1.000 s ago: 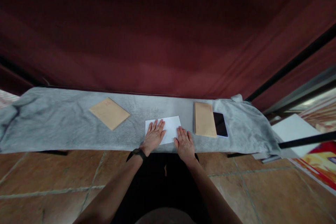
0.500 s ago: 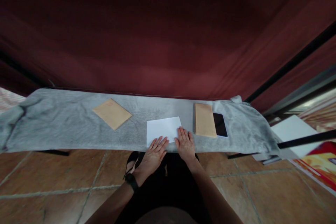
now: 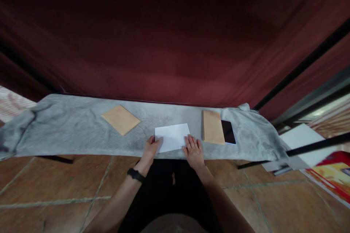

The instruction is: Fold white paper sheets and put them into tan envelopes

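Pinching the paper's (image 3: pixel 172 137) lower left corner with the left hand (image 3: pixel 151 149), grip closed on its edge. Pressing the right hand (image 3: pixel 193 149) flat, grip open, on the lower right corner. Lying mid-frame on the desk (image 3: pixel 68 131), between an envelope (image 3: pixel 120 119) at left and a stack (image 3: pixel 212 131) touching a phone (image 3: pixel 228 131) at right.

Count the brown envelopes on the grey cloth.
2. The left envelope lies angled on the grey cloth, left of the white paper; the right envelope lies right of it, beside the phone. More may be stacked hidden under it.
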Tool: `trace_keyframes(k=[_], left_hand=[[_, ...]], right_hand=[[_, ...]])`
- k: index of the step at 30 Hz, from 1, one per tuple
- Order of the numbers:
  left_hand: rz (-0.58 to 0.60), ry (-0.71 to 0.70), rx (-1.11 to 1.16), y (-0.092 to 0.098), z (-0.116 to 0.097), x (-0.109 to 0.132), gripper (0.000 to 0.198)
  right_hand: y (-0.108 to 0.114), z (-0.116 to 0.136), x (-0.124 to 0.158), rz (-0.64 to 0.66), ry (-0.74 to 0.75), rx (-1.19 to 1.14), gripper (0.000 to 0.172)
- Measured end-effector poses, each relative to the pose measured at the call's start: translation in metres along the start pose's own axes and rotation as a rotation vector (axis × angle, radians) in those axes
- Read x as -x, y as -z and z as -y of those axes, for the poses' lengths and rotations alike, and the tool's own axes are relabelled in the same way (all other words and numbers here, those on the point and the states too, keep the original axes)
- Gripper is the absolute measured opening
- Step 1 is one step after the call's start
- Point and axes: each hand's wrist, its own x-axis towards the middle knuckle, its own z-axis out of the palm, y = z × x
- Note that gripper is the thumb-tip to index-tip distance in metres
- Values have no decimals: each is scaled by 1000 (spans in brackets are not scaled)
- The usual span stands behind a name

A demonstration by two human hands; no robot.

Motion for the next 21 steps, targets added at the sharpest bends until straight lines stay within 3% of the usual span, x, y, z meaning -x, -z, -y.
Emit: trace_keyframes(k=[8, 14, 18, 21], left_hand=[[27, 226, 136, 1, -15, 0, 28], [63, 309, 222, 3, -18, 7, 26], [103, 327, 309, 2, -19, 14, 26], [86, 362, 391, 2, -21, 17, 27]], right_hand=[[0, 0, 6, -3, 11, -3, 53], [-1, 19, 4, -12, -63, -79, 56], [6, 31, -12, 26, -116, -288, 57], [19, 35, -31, 17, -212, -665, 49]])
